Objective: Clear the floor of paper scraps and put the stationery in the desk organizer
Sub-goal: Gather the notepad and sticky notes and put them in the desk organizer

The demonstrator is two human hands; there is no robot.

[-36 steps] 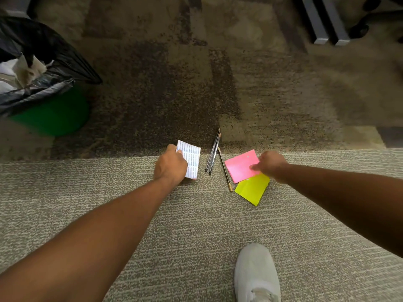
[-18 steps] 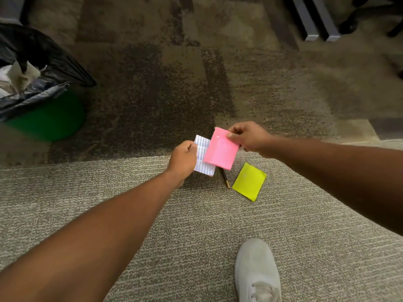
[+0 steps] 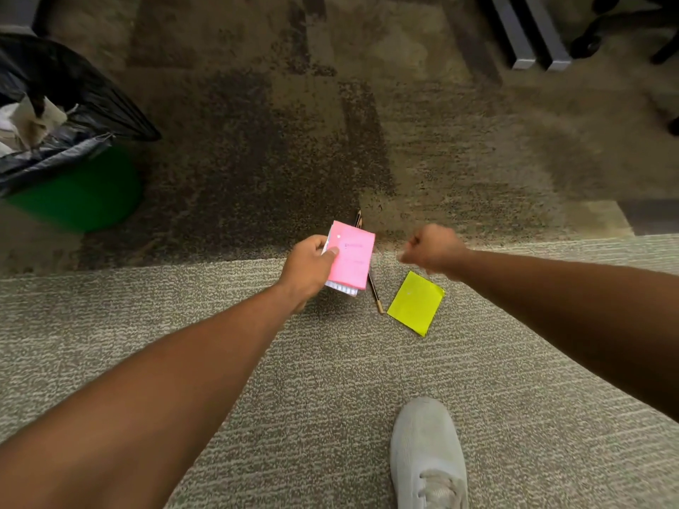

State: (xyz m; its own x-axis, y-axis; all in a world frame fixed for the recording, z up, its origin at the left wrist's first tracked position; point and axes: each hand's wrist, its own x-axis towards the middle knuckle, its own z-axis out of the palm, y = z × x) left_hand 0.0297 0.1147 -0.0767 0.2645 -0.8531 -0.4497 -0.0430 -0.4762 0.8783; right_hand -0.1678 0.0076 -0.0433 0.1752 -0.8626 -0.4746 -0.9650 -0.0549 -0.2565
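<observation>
Wastebasket (image 3: 79, 185), green and lined with a black bag that already holds crumpled paper, stands at far left on the carpet (image 3: 220, 343). At centre, the left hand (image 3: 308, 268) is clamped on a pink note (image 3: 351, 260) stacked over a white lined scrap (image 3: 341, 287). Pens (image 3: 374, 293) lie partly hidden under the stack. To the right, the right hand (image 3: 431, 249) hangs loosely curled and holds nothing, just above a yellow note (image 3: 415, 303) lying on the floor beside the pens. Judging by this, clearing is partway: two papers gathered, the yellow note and pens left, and no desk organizer in view.
</observation>
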